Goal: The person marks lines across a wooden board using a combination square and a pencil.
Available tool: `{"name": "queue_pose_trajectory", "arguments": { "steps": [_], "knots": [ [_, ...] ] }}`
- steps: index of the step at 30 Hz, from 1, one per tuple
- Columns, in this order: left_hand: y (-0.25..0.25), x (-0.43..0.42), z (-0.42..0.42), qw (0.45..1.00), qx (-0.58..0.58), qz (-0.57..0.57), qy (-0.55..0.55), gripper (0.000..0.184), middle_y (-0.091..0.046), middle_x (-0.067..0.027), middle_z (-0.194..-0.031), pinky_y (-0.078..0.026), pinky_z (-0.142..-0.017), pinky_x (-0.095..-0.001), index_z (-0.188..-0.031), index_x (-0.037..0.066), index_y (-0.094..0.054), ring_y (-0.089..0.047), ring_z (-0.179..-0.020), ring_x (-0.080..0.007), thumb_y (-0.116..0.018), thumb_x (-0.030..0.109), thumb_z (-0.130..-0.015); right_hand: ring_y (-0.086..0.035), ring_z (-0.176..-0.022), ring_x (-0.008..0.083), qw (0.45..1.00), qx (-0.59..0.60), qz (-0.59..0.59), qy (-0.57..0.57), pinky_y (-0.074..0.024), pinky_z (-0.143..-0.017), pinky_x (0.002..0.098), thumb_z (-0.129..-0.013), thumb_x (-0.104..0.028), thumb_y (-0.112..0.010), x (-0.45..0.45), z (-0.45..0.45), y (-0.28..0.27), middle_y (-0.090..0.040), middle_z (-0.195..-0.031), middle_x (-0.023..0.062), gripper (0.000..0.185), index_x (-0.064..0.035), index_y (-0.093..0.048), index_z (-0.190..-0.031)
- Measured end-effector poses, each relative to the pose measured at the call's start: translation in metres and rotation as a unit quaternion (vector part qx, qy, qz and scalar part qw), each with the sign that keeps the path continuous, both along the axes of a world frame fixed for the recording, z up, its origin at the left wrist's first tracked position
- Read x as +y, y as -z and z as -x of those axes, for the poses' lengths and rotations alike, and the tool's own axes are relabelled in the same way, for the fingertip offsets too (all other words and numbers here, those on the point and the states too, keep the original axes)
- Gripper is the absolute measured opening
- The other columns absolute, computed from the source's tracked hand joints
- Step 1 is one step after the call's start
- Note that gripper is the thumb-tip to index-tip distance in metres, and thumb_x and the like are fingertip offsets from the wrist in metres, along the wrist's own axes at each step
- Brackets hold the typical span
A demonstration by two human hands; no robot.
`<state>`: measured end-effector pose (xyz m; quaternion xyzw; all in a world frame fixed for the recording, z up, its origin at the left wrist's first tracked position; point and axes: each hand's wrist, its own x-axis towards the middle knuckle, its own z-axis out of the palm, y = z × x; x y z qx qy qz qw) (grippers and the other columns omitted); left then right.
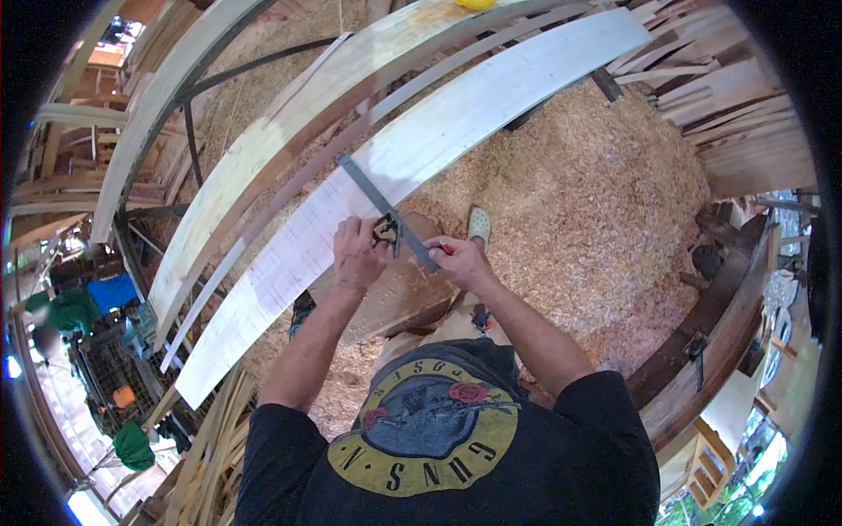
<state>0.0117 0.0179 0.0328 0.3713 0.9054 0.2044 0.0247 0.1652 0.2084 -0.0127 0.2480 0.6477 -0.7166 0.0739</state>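
Note:
A long pale plank [289, 241] runs diagonally in front of me, its left half marked with a grid of thin lines. Across its near edge lies a dark metal combination square [368, 187], the blade reaching over the plank. My left hand [358, 254] is closed on the head of the square at the plank's edge. My right hand [463, 263] is closed round a small red marking tool [446, 249] beside the near end of the blade.
Beyond the plank lies a thick curved beam [237, 162]. Wood shavings [579, 184] cover the ground to the right. Boards [732, 114] are stacked at the upper right. A dark curved timber [702, 351] stands at the right, and a wooden block [408, 294] is below the hands.

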Motion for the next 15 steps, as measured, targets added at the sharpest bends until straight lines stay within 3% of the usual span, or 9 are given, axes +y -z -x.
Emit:
{"name": "queue_pose_trajectory", "arguments": {
  "steps": [7, 11, 14, 15],
  "knots": [
    [-0.01, 0.004, 0.002, 0.997, 0.023, 0.072, 0.03, 0.072, -0.059, -0.0122, -0.108, -0.048, -0.089, -0.0478, -0.141, 0.01, -0.066, -0.059, -0.103, -0.0334, -0.082, 0.01, -0.071, -0.066, -0.083, 0.0086, 1.0, 0.002, -0.015, 0.004, -0.0557, -0.079, 0.0277, -0.103, -0.014, -0.064, -0.002, 0.0, 0.01, -0.075, -0.089, 0.0021, 0.024, -0.0035, -0.077, -0.12],
    [-0.014, 0.003, 0.008, 0.997, 0.031, 0.059, 0.038, 0.076, -0.059, -0.0149, -0.133, -0.046, -0.101, -0.0531, -0.142, 0.014, -0.066, -0.057, -0.122, -0.036, -0.087, 0.014, -0.068, -0.067, -0.086, 0.0111, 0.999, -0.036, -0.021, 0.011, -0.0555, -0.08, 0.029, -0.104, -0.015, -0.061, 0.007, 0.005, 0.004, -0.074, -0.093, 0.0019, 0.026, -0.0045, -0.077, -0.122],
    [-0.015, 0.003, 0.014, 0.997, 0.033, 0.048, 0.047, 0.081, -0.052, -0.0148, -0.156, -0.041, -0.114, -0.0589, -0.143, 0.018, -0.065, -0.05, -0.141, -0.04, -0.091, 0.015, -0.066, -0.066, -0.086, 0.0136, 0.98, 0.052, 0.139, 0.131, -0.0548, -0.079, 0.0299, -0.107, -0.022, -0.058, 0.029, 0.016, 0.012, -0.072, -0.096, 0.0024, 0.031, -0.0039, -0.076, -0.125],
    [-0.012, 0.001, 0.016, 0.996, 0.022, 0.068, 0.05, 0.082, -0.048, -0.0144, -0.161, -0.039, -0.117, -0.0607, -0.144, 0.018, -0.065, -0.047, -0.146, -0.0409, -0.091, 0.017, -0.066, -0.065, -0.086, 0.0136, 0.976, 0.072, 0.136, 0.156, -0.0545, -0.078, 0.03, -0.109, -0.025, -0.057, 0.035, 0.025, 0.01, -0.071, -0.096, 0.0026, 0.033, -0.0028, -0.075, -0.125]
  ]
}}
